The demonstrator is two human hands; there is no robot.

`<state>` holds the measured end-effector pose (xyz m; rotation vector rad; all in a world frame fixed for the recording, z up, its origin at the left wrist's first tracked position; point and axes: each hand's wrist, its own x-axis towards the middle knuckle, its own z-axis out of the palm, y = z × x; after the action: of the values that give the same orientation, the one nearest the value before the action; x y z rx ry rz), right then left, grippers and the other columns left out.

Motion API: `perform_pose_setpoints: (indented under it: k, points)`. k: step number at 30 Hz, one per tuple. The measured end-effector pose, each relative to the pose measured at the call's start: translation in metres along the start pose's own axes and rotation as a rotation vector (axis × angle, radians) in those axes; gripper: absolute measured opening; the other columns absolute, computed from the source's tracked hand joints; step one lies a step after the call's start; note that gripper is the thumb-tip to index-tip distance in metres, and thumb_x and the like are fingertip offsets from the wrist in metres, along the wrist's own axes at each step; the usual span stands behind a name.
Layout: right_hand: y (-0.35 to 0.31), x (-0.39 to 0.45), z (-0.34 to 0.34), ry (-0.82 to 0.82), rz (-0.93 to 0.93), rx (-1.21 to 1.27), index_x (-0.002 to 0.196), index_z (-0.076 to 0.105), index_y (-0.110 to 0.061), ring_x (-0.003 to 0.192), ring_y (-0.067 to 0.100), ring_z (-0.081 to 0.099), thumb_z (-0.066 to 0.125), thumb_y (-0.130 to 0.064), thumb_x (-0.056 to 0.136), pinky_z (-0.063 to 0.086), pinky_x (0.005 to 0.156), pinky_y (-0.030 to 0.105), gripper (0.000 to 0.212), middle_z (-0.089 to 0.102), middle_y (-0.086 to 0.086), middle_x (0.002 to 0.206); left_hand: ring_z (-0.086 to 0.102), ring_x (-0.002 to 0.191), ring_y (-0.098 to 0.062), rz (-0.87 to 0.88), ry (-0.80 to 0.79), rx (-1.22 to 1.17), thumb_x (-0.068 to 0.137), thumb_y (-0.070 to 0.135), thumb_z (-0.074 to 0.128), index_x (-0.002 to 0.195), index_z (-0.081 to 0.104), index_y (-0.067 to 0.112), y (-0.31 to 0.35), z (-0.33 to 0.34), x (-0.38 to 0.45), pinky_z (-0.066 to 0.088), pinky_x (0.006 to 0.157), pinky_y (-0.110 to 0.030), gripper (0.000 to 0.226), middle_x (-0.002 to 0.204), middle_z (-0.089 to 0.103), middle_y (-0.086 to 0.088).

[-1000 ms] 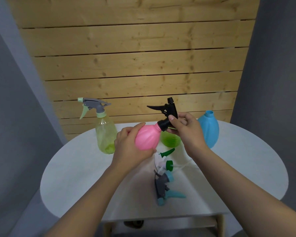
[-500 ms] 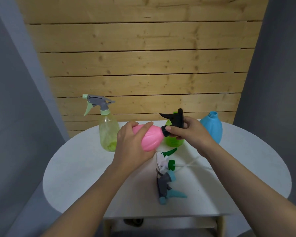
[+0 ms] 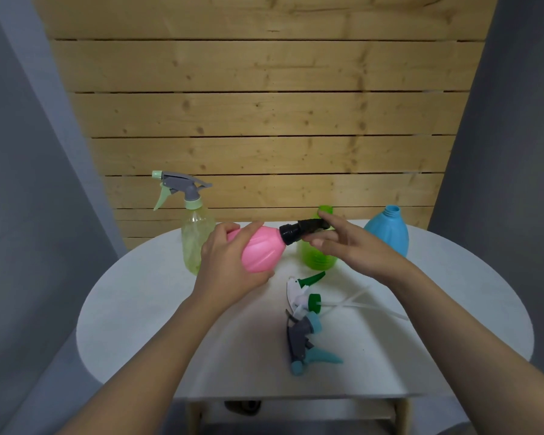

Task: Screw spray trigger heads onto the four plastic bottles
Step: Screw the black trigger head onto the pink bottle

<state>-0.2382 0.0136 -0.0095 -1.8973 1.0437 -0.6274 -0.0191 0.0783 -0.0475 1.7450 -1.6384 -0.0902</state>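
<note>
My left hand (image 3: pixel 230 268) grips the pink bottle (image 3: pixel 261 249), held on its side above the table with its neck pointing right. A black trigger head (image 3: pixel 299 230) sits on that neck. My right hand (image 3: pixel 346 246) has its fingers spread and loosely touching the black head. A bright green bottle (image 3: pixel 318 257) and a blue bottle (image 3: pixel 388 230) stand open-necked behind. The pale yellow-green bottle (image 3: pixel 197 243) at the left carries a grey trigger head (image 3: pixel 182 186). Two loose heads lie on the table: a white-and-green one (image 3: pixel 303 290) and a grey-and-teal one (image 3: pixel 303 343).
The round white table (image 3: pixel 145 309) stands against a wooden plank wall (image 3: pixel 264 120). Grey walls close in on both sides. The loose heads' thin dip tubes (image 3: pixel 358 304) stretch right across the tabletop.
The pink bottle has tipped from neck-up to lying sideways. My right hand has loosened from a closed grip on the black head to spread fingers. The view has shifted down a little.
</note>
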Motion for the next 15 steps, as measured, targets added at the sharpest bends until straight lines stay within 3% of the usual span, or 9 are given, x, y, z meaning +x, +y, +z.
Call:
perform_pose_setpoints:
  k: [3,5,8,11,13,15]
  points:
    - [0.001,0.001,0.003,0.152,-0.083,-0.156,0.132,0.050,-0.015,0.083,-0.002,0.062,0.054,-0.023,0.091,0.044,0.084,0.021,0.042,0.071,-0.008,0.080,0.034,0.118,-0.025,0.063,-0.020,0.041,0.058,0.040,0.077,0.134,0.042,0.040,0.002,-0.001,-0.003,0.031,0.104,-0.042,0.084,0.126,0.041,-0.005]
    - [0.001,0.002,0.004,0.241,-0.113,-0.230,0.116,0.065,-0.020,0.068,0.008,0.057,0.057,-0.026,0.089,0.043,0.070,0.027,0.029,0.062,-0.004,0.064,0.035,0.119,-0.025,0.083,-0.042,0.044,0.058,0.039,0.078,0.137,0.038,0.037,0.003,-0.001,-0.004,0.030,0.104,-0.042,0.088,0.128,0.042,-0.004]
    - [0.001,0.002,0.003,0.310,-0.114,-0.324,0.096,0.073,-0.024,0.084,0.016,0.048,0.061,-0.038,0.084,0.038,0.074,0.031,0.021,0.051,0.003,0.080,0.040,0.119,-0.021,0.063,-0.067,0.023,0.054,0.040,0.081,0.137,0.038,0.022,0.002,-0.004,-0.002,0.032,0.102,-0.039,0.095,0.129,0.046,-0.001]
    - [0.001,0.001,0.007,0.223,-0.084,-0.267,0.082,0.069,-0.013,0.080,0.016,0.054,0.056,-0.034,0.088,0.044,0.074,0.031,0.026,0.055,0.004,0.080,0.045,0.118,-0.020,0.108,-0.064,0.061,0.051,0.041,0.080,0.129,0.045,0.019,0.004,-0.004,-0.001,0.029,0.103,-0.036,0.088,0.128,0.051,0.000]
    - [0.000,-0.002,0.010,0.125,-0.018,-0.066,0.089,0.065,-0.007,0.061,0.015,0.063,0.050,-0.029,0.093,0.051,0.061,0.028,0.027,0.065,0.004,0.073,0.045,0.119,-0.019,0.146,-0.032,0.102,0.052,0.041,0.079,0.127,0.048,0.020,0.005,-0.004,-0.001,0.025,0.105,-0.038,0.084,0.128,0.052,0.001]
    - [0.000,-0.003,0.013,0.065,0.028,0.164,0.094,0.065,-0.007,0.055,0.011,0.067,0.048,-0.024,0.095,0.053,0.049,0.022,0.024,0.070,0.001,0.070,0.045,0.121,-0.021,0.180,0.002,0.145,0.054,0.040,0.078,0.127,0.049,0.021,0.006,-0.004,-0.002,0.023,0.109,-0.047,0.081,0.129,0.051,0.000]
